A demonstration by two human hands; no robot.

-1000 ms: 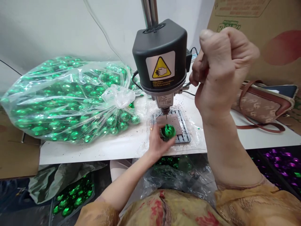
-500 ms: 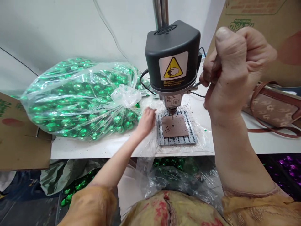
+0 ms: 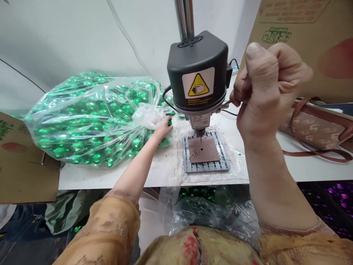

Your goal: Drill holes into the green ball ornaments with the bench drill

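Observation:
My right hand (image 3: 264, 84) is closed round the feed lever at the side of a small black drill press (image 3: 197, 73), and the fist hides most of the lever. Below the chuck, the thin bit (image 3: 201, 139) points down over a brown square board (image 3: 204, 149) with a dark hole in it. The board lies on a slotted metal base plate (image 3: 224, 167). Beside the mouth of a clear plastic bag (image 3: 82, 117) full of shiny green faceted beads, my left hand (image 3: 163, 129) has its fingertips closed on a green bead (image 3: 169, 122).
Dark shavings lie around the base plate on the white table (image 3: 116, 176). A patterned handbag (image 3: 317, 125) with a brown strap and a cardboard box (image 3: 298, 48) stand at the right. Another box (image 3: 24, 162) is at the left. Clear plastic (image 3: 217, 211) hangs below the table edge.
My left hand has moved left and away from me, from beside the base plate to the bag's mouth. My right hand stays on the lever. The view has shifted slightly.

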